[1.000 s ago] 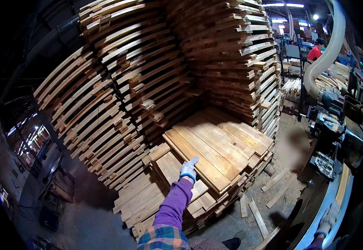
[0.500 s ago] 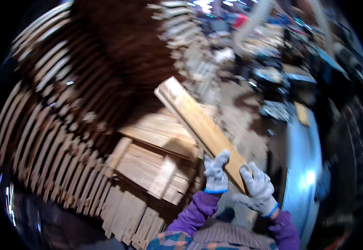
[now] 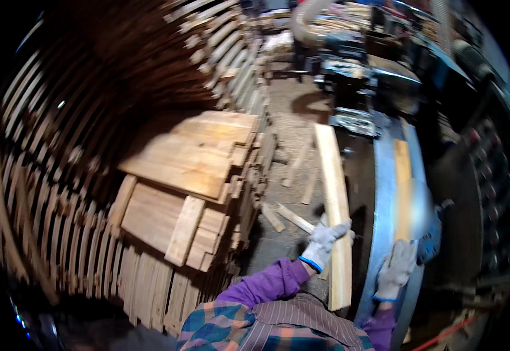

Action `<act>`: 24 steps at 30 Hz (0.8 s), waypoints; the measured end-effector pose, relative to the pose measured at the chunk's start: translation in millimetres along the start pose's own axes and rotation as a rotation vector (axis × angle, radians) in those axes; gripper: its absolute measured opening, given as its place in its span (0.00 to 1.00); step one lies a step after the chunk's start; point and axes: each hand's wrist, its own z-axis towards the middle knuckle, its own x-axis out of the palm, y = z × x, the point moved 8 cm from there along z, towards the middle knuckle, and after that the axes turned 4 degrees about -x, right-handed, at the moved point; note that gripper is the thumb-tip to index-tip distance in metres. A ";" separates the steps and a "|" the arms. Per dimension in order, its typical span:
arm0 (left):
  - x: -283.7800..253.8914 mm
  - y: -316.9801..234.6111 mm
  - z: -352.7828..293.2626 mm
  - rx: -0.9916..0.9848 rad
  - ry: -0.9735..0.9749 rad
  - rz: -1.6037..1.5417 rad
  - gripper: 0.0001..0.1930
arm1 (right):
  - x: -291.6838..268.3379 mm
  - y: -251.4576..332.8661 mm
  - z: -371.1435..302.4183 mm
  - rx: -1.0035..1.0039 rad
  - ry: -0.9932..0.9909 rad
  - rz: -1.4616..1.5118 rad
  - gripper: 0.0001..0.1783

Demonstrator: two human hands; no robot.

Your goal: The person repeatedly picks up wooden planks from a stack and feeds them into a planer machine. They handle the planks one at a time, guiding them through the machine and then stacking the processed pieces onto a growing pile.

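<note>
My left hand (image 3: 324, 238), in a white glove with a blue cuff, is closed around a pale wooden board (image 3: 338, 202). The board stands lengthwise away from me, beside a machine with a long blue-grey metal bed (image 3: 382, 207). On that bed lies a second, narrower wooden board (image 3: 403, 169), its middle partly washed out by a bright glare. At this board's near end rests my right hand (image 3: 396, 270), also gloved, with its fingers stretched forward and lying flat against the wood or the bed.
A stack of wooden boards (image 3: 179, 161) stands to my left, with tall rows of stacked slats (image 3: 62, 234) behind it. Loose wood offcuts (image 3: 293, 217) lie on the floor between stack and machine. Farther along the bed are machine parts (image 3: 354, 120) and a pale flexible hose (image 3: 307, 23).
My right hand has let go of the held board and moved right onto the metal bed. My left hand has swung that board from a leftward slant to nearly straight ahead. The view has shifted right.
</note>
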 end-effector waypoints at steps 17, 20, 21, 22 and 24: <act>36.4 -11.8 25.1 0.304 0.056 0.442 0.23 | -55.7 89.6 19.3 -0.353 0.196 0.555 0.45; 68.8 -16.3 -8.5 0.104 0.225 0.364 0.31 | -61.7 36.2 -31.5 -0.072 0.203 0.822 0.40; 45.7 -42.3 -13.6 0.263 0.241 0.166 0.34 | -67.5 27.0 -47.3 -0.015 0.164 0.698 0.39; 11.0 -90.1 -31.0 0.569 0.170 0.435 0.31 | -70.9 17.5 -60.6 0.039 0.126 0.581 0.39; -43.1 -193.3 -89.9 1.091 -0.211 0.621 0.25 | -33.6 -10.5 -86.8 0.117 0.171 0.337 0.43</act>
